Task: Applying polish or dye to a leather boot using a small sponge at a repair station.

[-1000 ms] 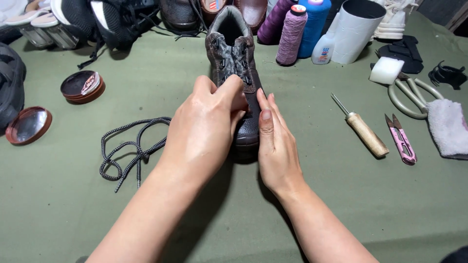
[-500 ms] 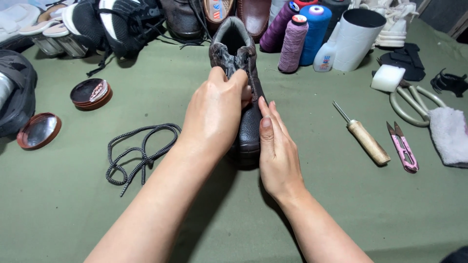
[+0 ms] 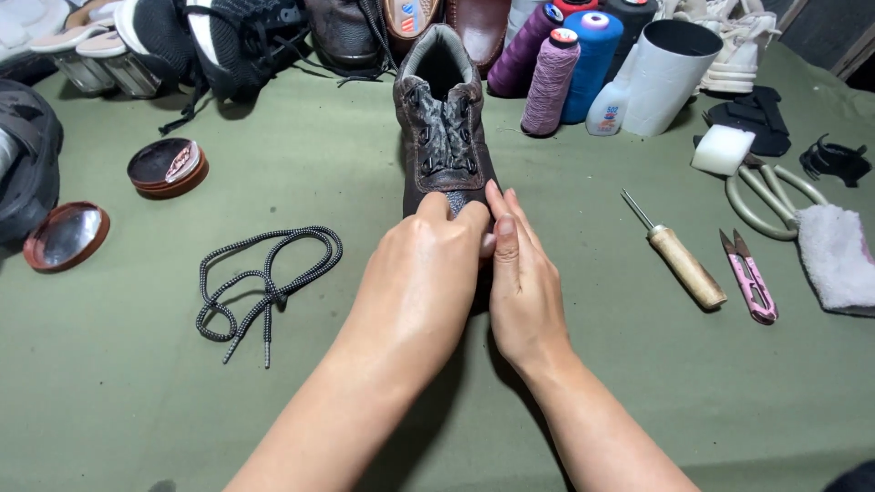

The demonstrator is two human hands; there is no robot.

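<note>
A worn dark brown boot (image 3: pixel 441 128) without a lace stands upright on the green cloth, its opening away from me. My left hand (image 3: pixel 421 278) covers the boot's toe, fingertips pressed at the lower end of the tongue. My right hand (image 3: pixel 519 273) lies flat against the toe's right side, fingers straight and together. A black-and-white speckled lace (image 3: pixel 264 278) lies loose to the left of my hands.
An awl with a wooden handle (image 3: pixel 679 255), pink snips (image 3: pixel 749 278), scissors (image 3: pixel 761 196) and a white cloth (image 3: pixel 838 255) lie right. Thread spools (image 3: pixel 551 82), a white tube (image 3: pixel 665 77) and shoes (image 3: pixel 210 36) line the back. Polish tin and lid (image 3: pixel 164 166) sit left.
My left hand has slid back from the boot's tongue down to the toe. My right hand stays at the toe's side. The view has shifted slightly.
</note>
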